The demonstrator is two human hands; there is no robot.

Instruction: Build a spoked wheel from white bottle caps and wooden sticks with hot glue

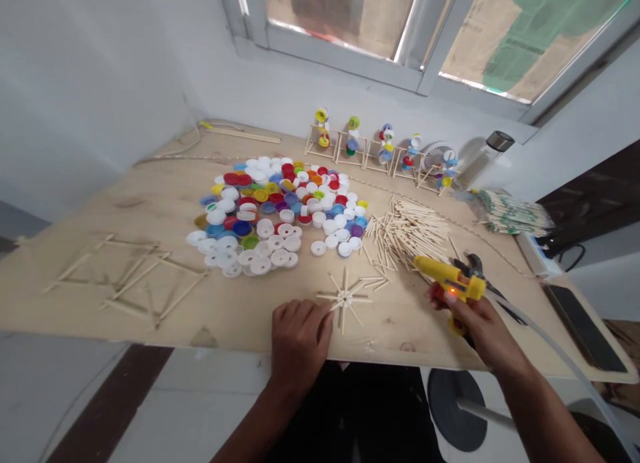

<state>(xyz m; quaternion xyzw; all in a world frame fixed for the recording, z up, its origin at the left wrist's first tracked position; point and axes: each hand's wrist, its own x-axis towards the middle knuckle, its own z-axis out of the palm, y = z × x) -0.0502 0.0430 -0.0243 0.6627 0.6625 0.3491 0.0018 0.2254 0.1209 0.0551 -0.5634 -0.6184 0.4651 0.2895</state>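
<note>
A star-shaped wheel of wooden sticks (345, 299) lies flat on the table, its spokes spreading from a pale round hub. My left hand (303, 333) rests at its lower left with curled fingers, closed around the end of one spoke; the fingertips are partly hidden. Held in my right hand (475, 323) is a yellow glue gun (443, 271) with a small orange light lit. Its nozzle points left, over the edge of a pile of loose wooden sticks (413, 229). A few loose sticks (375, 282) lie just right of the wheel.
Many coloured bottle caps (260, 195) are heaped mid-table. Stick frames (150, 266) lie at left. Several small cap wheels on stick stands (353, 146) line the wall beside a fan (439, 157) and bottle (485, 159). Black-handled pliers (475, 266) and a phone (584, 326) lie at right.
</note>
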